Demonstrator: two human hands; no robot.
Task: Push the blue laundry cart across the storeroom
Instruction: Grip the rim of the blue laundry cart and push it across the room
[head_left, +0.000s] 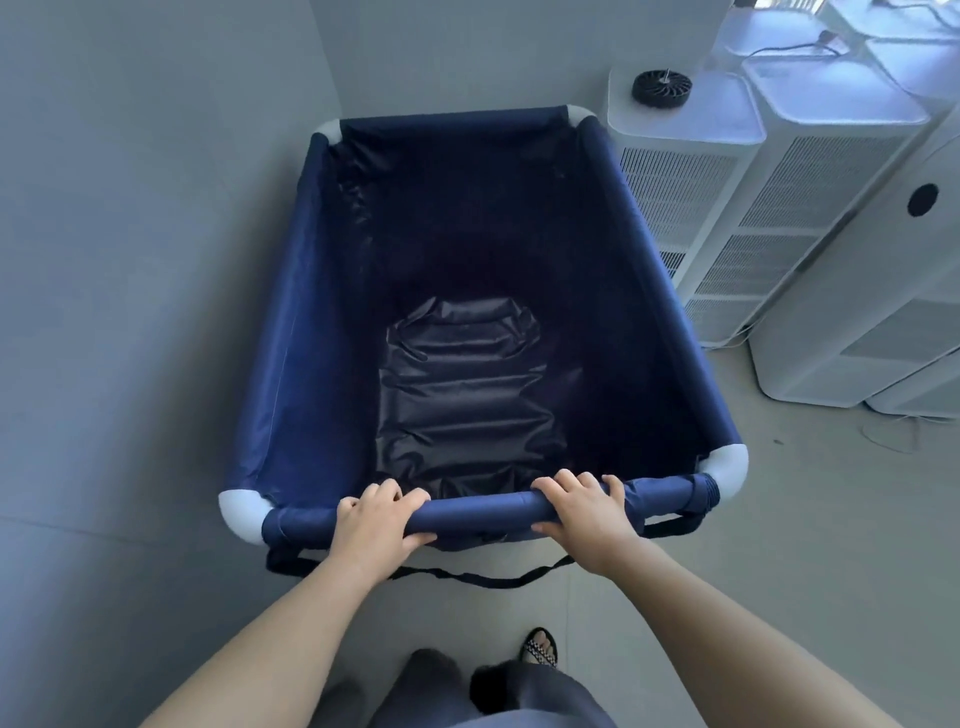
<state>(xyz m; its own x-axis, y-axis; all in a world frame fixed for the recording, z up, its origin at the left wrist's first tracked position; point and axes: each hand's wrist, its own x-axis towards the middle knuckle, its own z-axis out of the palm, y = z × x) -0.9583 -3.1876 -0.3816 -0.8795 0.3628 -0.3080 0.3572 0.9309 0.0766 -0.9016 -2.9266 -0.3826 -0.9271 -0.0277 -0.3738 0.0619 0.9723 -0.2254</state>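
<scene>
The blue laundry cart (291, 332) fills the middle of the head view, a deep navy fabric bin on a tube frame with white corner joints. Its inside holds nothing but wrinkled dark lining. My left hand (376, 522) wraps over the near top rail, left of its middle. On the same rail, right of the middle, my right hand (584, 512) grips with the fingers curled over the top. A black strap hangs below the near rail. The cart's far end sits close to the room's corner.
A grey wall (130, 234) runs close along the cart's left side. Several white tower air purifiers (727, 208) stand in rows right of the cart, nearly touching its far right corner. Pale floor (779, 519) lies open at the near right. My sandalled foot (540, 647) shows below.
</scene>
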